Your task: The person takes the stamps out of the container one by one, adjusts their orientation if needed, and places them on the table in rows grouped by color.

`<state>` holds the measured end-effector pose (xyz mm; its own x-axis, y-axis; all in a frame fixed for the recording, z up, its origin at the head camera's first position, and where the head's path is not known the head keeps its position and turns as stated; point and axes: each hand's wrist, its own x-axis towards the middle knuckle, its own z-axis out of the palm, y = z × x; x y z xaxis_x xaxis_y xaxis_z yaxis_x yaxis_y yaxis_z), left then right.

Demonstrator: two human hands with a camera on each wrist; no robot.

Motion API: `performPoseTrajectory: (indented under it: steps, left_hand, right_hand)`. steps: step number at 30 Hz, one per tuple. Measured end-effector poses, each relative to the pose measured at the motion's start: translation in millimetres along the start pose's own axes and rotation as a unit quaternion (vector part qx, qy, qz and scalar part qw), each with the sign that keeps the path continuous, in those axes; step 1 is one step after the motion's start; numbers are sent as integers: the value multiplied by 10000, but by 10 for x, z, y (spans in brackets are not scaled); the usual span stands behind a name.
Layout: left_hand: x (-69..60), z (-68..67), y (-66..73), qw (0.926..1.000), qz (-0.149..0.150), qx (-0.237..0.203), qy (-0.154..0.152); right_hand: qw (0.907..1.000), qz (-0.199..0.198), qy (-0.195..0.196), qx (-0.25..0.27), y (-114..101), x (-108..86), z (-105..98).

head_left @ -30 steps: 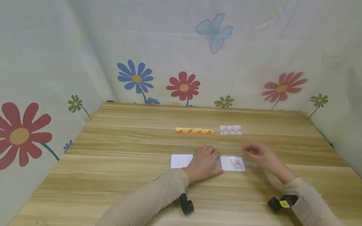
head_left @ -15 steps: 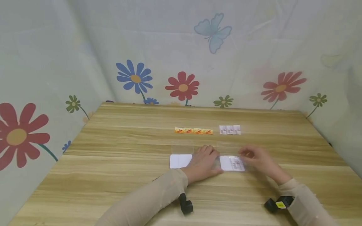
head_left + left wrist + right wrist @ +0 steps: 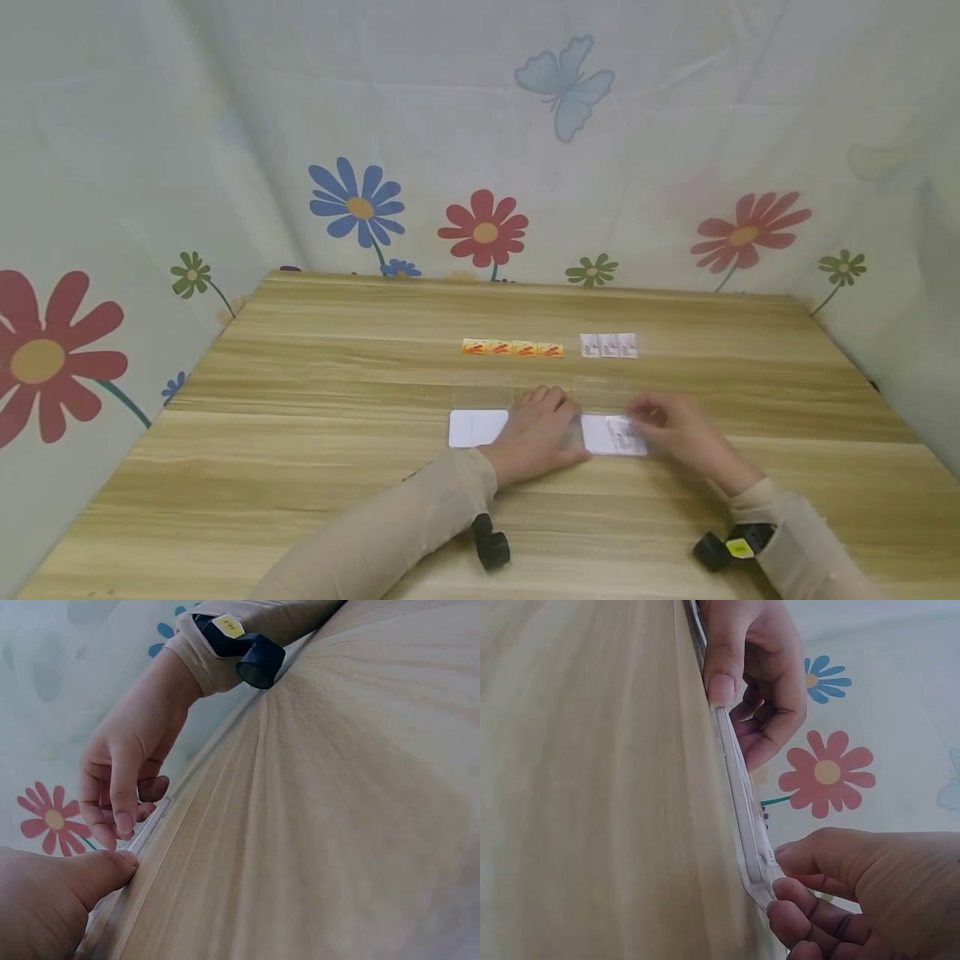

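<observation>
Two clear plastic cases with white inserts stand side by side in the head view: a left case (image 3: 477, 427) and a right case (image 3: 597, 434). My left hand (image 3: 534, 435) holds the right case's left end, its thumb (image 3: 721, 686) against the edge and its fingers bent behind. A small pale printed packet (image 3: 622, 434) lies on the right half of that white insert. With thumb and forefinger, my right hand (image 3: 678, 433) pinches at the packet's outer edge by the case corner. In the left wrist view, the right hand's (image 3: 127, 776) other fingers hang loosely bent.
Behind the cases lie a row of several yellow-orange packets (image 3: 513, 347) and a row of three pale packets (image 3: 608, 346). Transparent lids (image 3: 483, 392) stretch out behind the white inserts. The wooden table (image 3: 300, 400) meets a flower-printed curtain (image 3: 622, 183) at its back edge.
My right hand has moved left and slightly down, from beside the right case onto its right end. The left hand keeps its place, and the packet stays on the insert.
</observation>
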<state>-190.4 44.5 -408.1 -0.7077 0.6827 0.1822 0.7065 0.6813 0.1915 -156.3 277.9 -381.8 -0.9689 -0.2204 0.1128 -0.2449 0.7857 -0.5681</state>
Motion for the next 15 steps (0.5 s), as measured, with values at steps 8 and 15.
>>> performPoseTrajectory:
  steps: [8, 15]
  left_hand:
    - [-10, 23, -8, 9999, 40, 81, 110]
    - [-6, 25, -8, 9998, 57, 154, 85]
  right_hand:
    - [9998, -159, 99, 28, 7, 2, 43]
    - [9998, -96, 148, -68, 10, -3, 65]
